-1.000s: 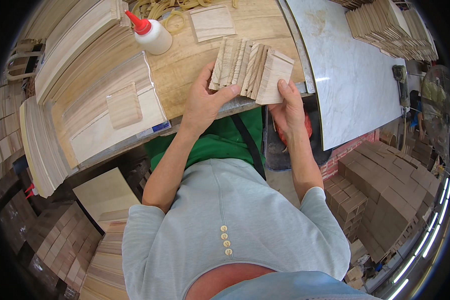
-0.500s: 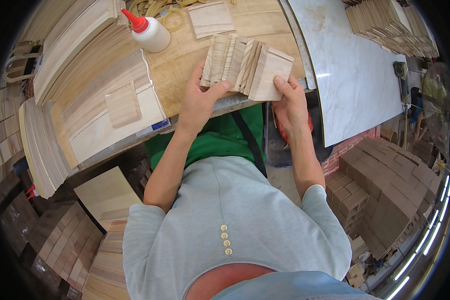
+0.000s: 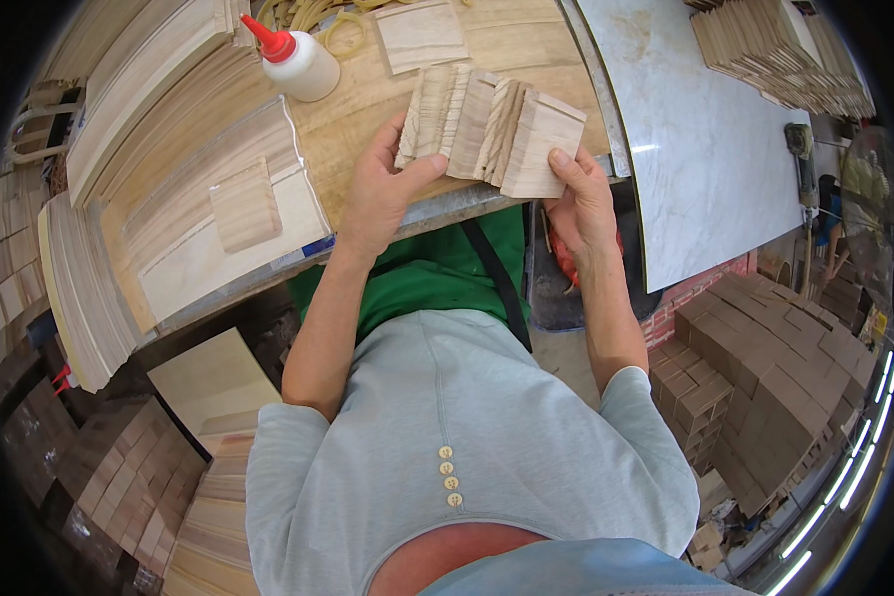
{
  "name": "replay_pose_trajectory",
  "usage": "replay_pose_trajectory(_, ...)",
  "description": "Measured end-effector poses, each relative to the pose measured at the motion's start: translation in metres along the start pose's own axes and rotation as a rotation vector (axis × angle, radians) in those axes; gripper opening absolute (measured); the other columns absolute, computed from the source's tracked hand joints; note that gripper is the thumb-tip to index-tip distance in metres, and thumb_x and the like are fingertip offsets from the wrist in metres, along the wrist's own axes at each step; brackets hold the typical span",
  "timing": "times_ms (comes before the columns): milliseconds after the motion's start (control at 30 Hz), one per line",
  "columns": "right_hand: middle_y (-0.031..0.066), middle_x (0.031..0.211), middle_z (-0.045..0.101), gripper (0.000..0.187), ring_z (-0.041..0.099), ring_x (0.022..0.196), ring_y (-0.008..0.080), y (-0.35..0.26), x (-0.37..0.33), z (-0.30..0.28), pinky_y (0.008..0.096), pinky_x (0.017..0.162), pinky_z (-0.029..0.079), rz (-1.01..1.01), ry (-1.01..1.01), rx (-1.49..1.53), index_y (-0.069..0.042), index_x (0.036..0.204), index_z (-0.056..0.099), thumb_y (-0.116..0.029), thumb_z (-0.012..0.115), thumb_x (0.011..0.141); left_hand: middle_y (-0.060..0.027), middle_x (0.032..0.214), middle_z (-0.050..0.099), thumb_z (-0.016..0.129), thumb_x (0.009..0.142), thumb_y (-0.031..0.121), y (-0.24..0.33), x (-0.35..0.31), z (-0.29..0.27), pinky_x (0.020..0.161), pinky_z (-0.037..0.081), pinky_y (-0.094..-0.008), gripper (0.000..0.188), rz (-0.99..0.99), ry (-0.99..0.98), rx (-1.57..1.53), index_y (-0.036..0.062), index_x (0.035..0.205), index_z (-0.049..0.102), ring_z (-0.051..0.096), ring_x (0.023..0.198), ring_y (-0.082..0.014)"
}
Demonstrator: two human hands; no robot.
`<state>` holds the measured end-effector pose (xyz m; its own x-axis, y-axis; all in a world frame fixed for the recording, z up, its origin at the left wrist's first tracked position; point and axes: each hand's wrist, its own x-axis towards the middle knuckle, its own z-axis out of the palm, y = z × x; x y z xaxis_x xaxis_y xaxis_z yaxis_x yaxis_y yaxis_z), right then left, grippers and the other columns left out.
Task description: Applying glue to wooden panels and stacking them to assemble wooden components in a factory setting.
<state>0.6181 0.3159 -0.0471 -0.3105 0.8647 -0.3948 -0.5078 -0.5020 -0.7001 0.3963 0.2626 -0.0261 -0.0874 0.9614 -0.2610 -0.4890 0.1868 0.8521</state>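
**Fanned stack of wooden slats, held in both my hands**

The fanned stack of wooden slats point(image 3: 489, 129) sits above the near edge of the workbench point(image 3: 368, 104), gripped between my two hands and leaning slightly to the right.

Starting at my far left: long pale boards point(image 3: 159, 149) lie stacked along the bench, with one small wooden block point(image 3: 245, 204) resting on top of them. Further back stands a white glue bottle point(image 3: 300, 62) with a red nozzle, and just right of it a flat square wooden piece point(image 3: 422, 35) lies by itself.

My left hand point(image 3: 382, 194) clamps the left end of the stack — thumb across the front face, fingers curled shut behind it (those I cannot see fully). My right hand point(image 3: 584, 204) closes on the right end, thumb pressed on the outermost slat, fingers wrapped underneath.

Right of that runs a grey marbled slab point(image 3: 705, 149), and on its far corner — well apart from my hands — sits another pile of thin wooden pieces point(image 3: 775, 50).
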Motion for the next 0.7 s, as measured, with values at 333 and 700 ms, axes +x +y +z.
replay_pose_trajectory(333, 0.0139, 0.125, 0.058, 0.051, 0.059, 0.113, 0.0221, 0.001, 0.003, -0.005, 0.0363, 0.100, 0.047, -0.021, -0.026, -0.002, 0.006, 0.131, 0.044, -0.014, 0.065, 0.089, -0.0095, 0.123, 0.056, 0.066, 0.081, 0.004, -0.003, 0.004, -0.002, 0.097, 0.043, -0.0293, 0.062, 0.060, 0.067, 0.186, -0.0031, 0.137, 0.041, 0.056, 0.110, -0.0157)
replay_pose_trajectory(700, 0.0153, 0.121, 0.059, 0.050, 0.060, 0.109, 0.0219, 0.000, 0.003, -0.004, 0.0363, 0.097, 0.049, -0.033, 0.007, 0.038, 0.005, 0.130, 0.044, -0.008, 0.066, 0.087, -0.0110, 0.126, 0.055, 0.068, 0.082, 0.002, -0.009, 0.004, 0.007, 0.098, 0.046, -0.0322, 0.068, 0.065, 0.030, 0.052, -0.0024, 0.141, 0.035, 0.056, 0.114, -0.0176)
